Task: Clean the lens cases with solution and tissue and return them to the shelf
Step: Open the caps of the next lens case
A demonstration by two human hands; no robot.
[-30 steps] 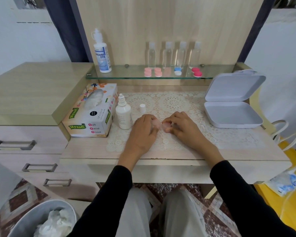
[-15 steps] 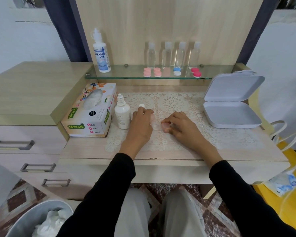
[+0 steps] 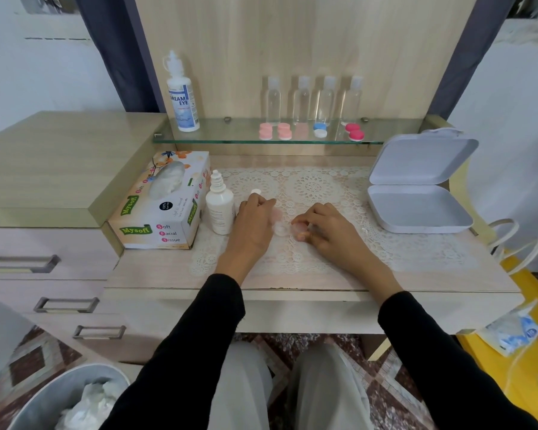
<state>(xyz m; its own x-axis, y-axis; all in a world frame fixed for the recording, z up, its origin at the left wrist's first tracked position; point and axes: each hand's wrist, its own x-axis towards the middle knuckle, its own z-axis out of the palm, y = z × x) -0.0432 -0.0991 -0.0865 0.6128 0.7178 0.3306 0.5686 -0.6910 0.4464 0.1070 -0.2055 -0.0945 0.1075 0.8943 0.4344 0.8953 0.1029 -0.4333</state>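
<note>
Left of surface (image 3: 156, 271): tissue box (image 3: 159, 206), a tissue standing proud of the slot. Just beside it is the small solution bottle (image 3: 219, 209), upright, nozzle bare. Its white cap (image 3: 255, 191) lies on the lace mat (image 3: 314, 187), just beyond the left hand (image 3: 255, 225).

Left hand: fingers curled twd the cap. We cannot tell whether it touches or grips anything. A pale pink blur at its thumb side may be a lid, too smeared to call.

Lens case (image 3: 281, 230) sits on the mat betw. both hands.

Right hand (image 3: 326, 231): thumb & forefinger pinch the case's right end, pinning it down.

Handling, as we judge it:
- Case is small, light, rigid plastic, prob. slick once wet.
- It could skid on the lace unless pinned.
- We advise holding it by the outer rim or the bridge betw. wells, never inside.
- Lids are tiny and easily dropped.

Shelf cases (image 3: 265, 131) sit on the glass shelf (image 3: 230, 133), behind.

Far right: white hinged box (image 3: 416, 209), open
</note>
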